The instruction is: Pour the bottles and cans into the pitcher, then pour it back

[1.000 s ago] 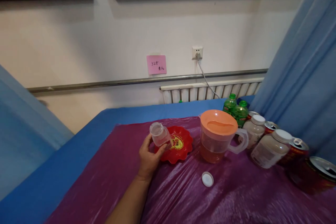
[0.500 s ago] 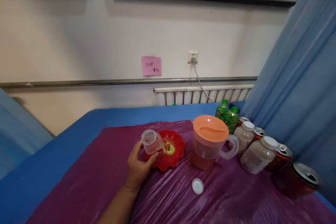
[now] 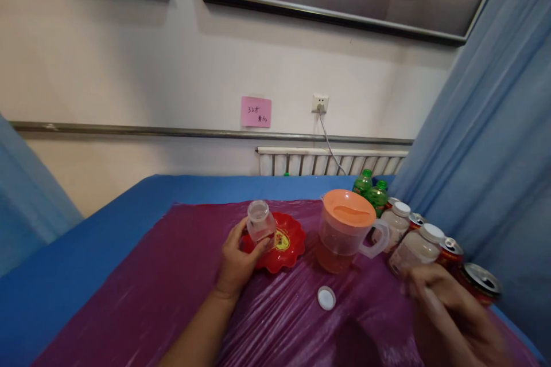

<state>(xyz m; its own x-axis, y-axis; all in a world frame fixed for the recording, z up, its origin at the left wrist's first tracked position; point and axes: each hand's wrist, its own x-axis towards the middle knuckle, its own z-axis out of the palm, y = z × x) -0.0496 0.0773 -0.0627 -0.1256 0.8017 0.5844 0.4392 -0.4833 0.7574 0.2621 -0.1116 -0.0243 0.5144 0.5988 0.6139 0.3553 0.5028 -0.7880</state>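
Observation:
My left hand (image 3: pixel 240 258) is closed around a small clear jar (image 3: pixel 260 225). The jar has no lid on and is held nearly upright at the left side of a red scalloped plate (image 3: pixel 294 241) with a yellow print. A white lid (image 3: pixel 326 298) lies on the purple plastic sheet, in front of a clear pitcher (image 3: pixel 340 241) with an orange lid and reddish-orange liquid inside. My right hand (image 3: pixel 451 315) is at the lower right, in front of the jars and cans. Its fingers are curled and smeared by motion, so whether they hold anything cannot be made out.
Two green bottles (image 3: pixel 377 197), white-capped jars (image 3: pixel 415 246) and several drink cans (image 3: pixel 481 281) line the right side. Purple plastic sheet (image 3: pixel 172 275) covers part of the blue surface (image 3: pixel 202 186). Blue curtains (image 3: pixel 482 143) hang at both sides; a radiator (image 3: pixel 297 161) stands behind.
My right hand has come into view at the lower right. The jar in my left hand has become more upright. The camera view has shifted a little.

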